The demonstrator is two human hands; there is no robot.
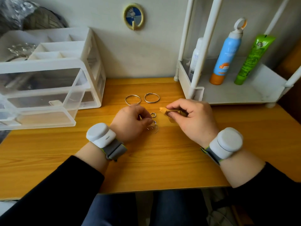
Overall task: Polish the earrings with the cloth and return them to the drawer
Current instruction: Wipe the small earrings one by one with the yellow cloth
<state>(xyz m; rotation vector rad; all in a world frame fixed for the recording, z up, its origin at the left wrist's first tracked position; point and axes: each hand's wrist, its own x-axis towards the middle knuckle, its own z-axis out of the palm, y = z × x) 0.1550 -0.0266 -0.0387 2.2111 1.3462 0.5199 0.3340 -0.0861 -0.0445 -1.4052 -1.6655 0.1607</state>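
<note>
Closest to me, over the front of the wooden table [146, 160], both my wrists carry white wrist bands [99, 134]. A little further, my left hand [130, 121] is bent down with curled fingers over the small earrings [154, 128], thin wire loops that lie on the table. The thumb and fingers appear to pinch one of them, but the fingertips are partly hidden from me. A twisted ring [153, 115] lies just beside these fingers.

My right hand [192, 118] is closed around the cloth [164, 110], a small folded orange piece whose tip points out toward the left hand. Cloth and earrings are near each other but do not touch, so I judge the rubbing has not begun on this piece.

Behind the hands lie two large hoops [132, 99], side by side. Further left, the drawer [40, 111] of the clear organizer [91, 51] stands pulled out. At the far right is a white rack [228, 95] with bottles.

The risk, I think, is the thin wire. If I press too hard with the cloth it can bend, and if my pinch is weak the loop can slip away, roll off the table or get mixed with the ring.
</note>
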